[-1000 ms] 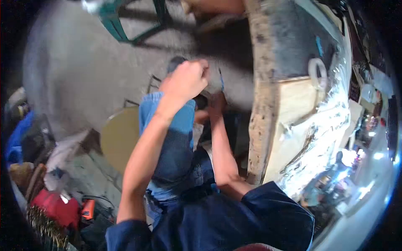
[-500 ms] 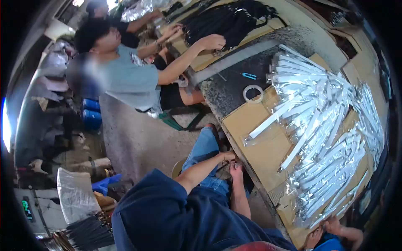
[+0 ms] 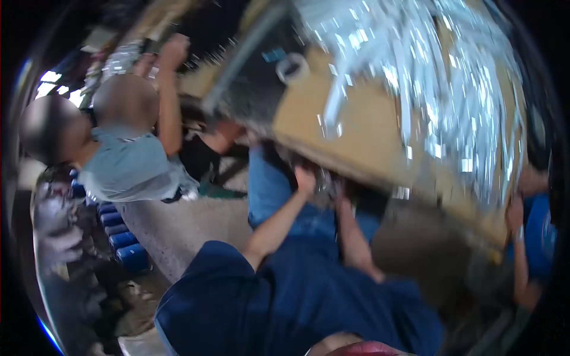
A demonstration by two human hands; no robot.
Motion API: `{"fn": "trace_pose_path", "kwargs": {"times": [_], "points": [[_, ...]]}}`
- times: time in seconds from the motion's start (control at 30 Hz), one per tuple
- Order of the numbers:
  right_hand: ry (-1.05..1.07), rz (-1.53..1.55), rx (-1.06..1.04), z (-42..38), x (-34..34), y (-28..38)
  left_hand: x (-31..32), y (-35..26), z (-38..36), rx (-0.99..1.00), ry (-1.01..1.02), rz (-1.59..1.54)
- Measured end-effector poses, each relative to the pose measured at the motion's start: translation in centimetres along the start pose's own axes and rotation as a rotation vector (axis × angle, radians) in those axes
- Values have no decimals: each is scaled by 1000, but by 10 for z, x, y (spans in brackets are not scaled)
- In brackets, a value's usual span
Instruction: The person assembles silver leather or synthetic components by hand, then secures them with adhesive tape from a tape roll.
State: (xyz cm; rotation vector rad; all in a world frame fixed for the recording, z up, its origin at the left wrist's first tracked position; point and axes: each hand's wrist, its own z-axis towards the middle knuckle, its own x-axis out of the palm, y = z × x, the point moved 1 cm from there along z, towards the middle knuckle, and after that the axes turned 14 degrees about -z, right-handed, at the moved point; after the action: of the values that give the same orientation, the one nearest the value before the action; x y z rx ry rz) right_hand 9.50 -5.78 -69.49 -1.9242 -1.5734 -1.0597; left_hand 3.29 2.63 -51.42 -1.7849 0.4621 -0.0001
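Observation:
My left hand is low over my lap, just below the near edge of the worktable. Beside it, to the right, is my right hand, partly in shadow under the same edge. Between the two hands shows a shiny, blurred thing that I cannot make out. The fingers of both hands are smeared, so their grip is unclear. Nearby on the tabletop lies brown cardboard with a large spread of white strips in shiny clear wrapping.
A roll of tape and a small blue tool lie at the table's far left. A co-worker in a grey shirt sits to the left, with another person beside. At the right edge is a person in blue. Blue containers stand on the floor.
The view has turned and blurred: the table and strips now appear higher and further left. My hands appear higher in the view and slightly further apart, with something shiny between them.

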Motion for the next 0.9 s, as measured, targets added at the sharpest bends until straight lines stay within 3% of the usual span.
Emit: {"fn": "trace_pose_path", "kwargs": {"times": [0.03, 0.07, 0.1, 0.13, 0.17, 0.2, 0.27, 0.3, 0.33, 0.4, 0.43, 0.47, 0.53, 0.57, 0.6, 0.67, 0.7, 0.8, 0.87, 0.9], "points": [[18, 31, 0, 6, -20, -4, -6, 8, 7, -70, -76, -68], [29, 68, 8, 3, -32, -13, -15, 7, 3, 47, -82, -249], [68, 131, 7, 19, -63, -25, -23, 26, 10, 40, -82, -343], [-1, -40, 59, -22, 4, -23, -33, 26, 9, 14, -68, -480], [-61, -208, 123, -71, 84, -18, -41, 18, 12, 116, -49, -443], [-47, -202, 105, -75, 94, -25, -50, 0, 6, 133, -34, -446], [73, -293, 146, -90, 123, -33, -66, -45, -13, 359, -197, -124], [-18, -293, 77, -117, 150, -33, -74, -39, -9, 487, -215, 180], [-13, -301, 70, -121, 154, -40, -80, -33, -9, 492, -218, 170], [-155, -246, -24, -123, 161, -41, -78, -28, -7, 483, 33, 97], [-196, -212, -119, -114, 158, -46, -78, -31, -9, 491, 39, 97], [-196, -197, -126, -103, 154, -47, -76, -30, -10, 248, 237, -149], [-467, -608, -327, -111, 157, -47, -70, -27, -25, -295, 614, -612], [-424, -675, -505, -121, 160, -50, -74, -31, -32, -68, 747, -399], [-410, -546, -507, -122, 166, -51, -76, -48, -43, 5, 666, -203], [-567, -799, -536, -122, 163, -35, -80, -26, -30, -34, 502, -422], [-434, -520, -403, -129, 165, -28, -87, -30, -27, 56, 410, -338], [-486, -503, -294, -131, 143, -5, -124, 1, 18, 144, 448, -666], [-390, -755, -154, -113, 98, 3, -159, -58, -5, 75, 369, -686], [-352, -818, -63, -102, 79, 2, -181, -60, 6, 66, 345, -610]]}}
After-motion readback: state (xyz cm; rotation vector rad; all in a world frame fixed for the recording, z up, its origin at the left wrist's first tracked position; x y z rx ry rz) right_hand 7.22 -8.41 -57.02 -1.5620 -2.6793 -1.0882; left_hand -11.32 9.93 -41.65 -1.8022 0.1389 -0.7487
